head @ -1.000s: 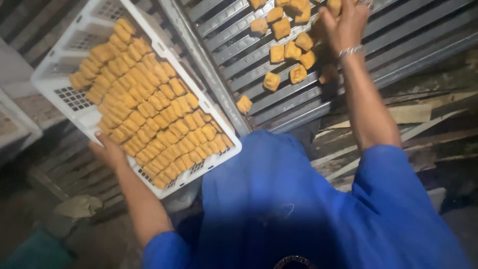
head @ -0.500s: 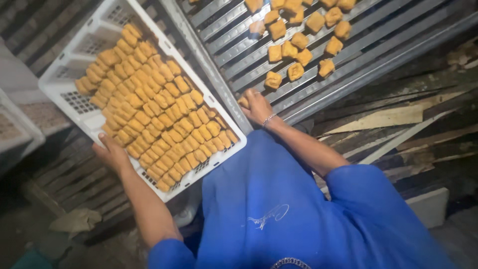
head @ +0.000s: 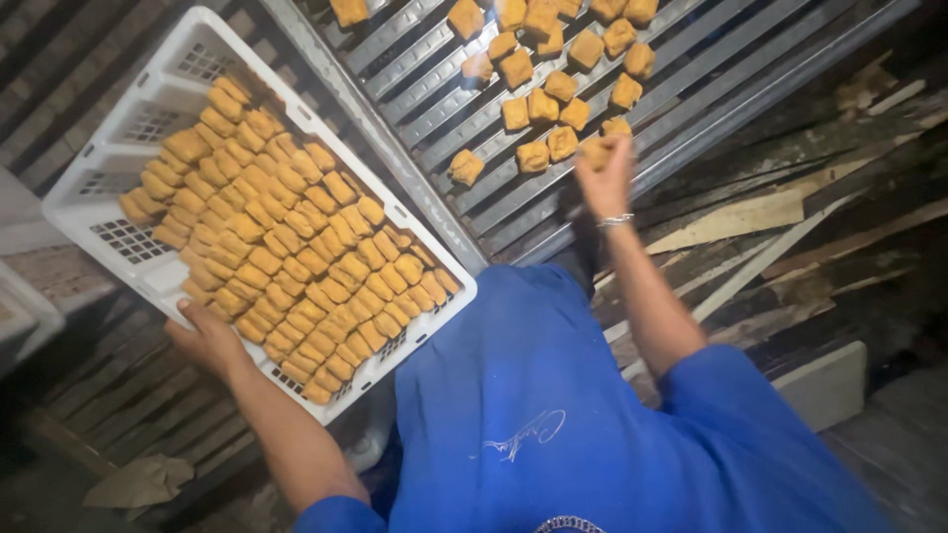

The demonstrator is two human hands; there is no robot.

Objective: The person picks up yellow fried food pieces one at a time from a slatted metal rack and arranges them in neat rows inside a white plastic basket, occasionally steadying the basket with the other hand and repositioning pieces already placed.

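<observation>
The left hand (head: 207, 341) grips the edge of a white crate (head: 109, 207) full of brown cubes (head: 286, 257). The right hand (head: 604, 173) is closed around one cube (head: 596, 150) over the metal rack (head: 731, 59).

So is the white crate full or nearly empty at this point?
Mostly full. The white crate holds packed rows of golden fried cubes; only its upper-left end shows bare mesh. The left hand grips its edge.
</observation>
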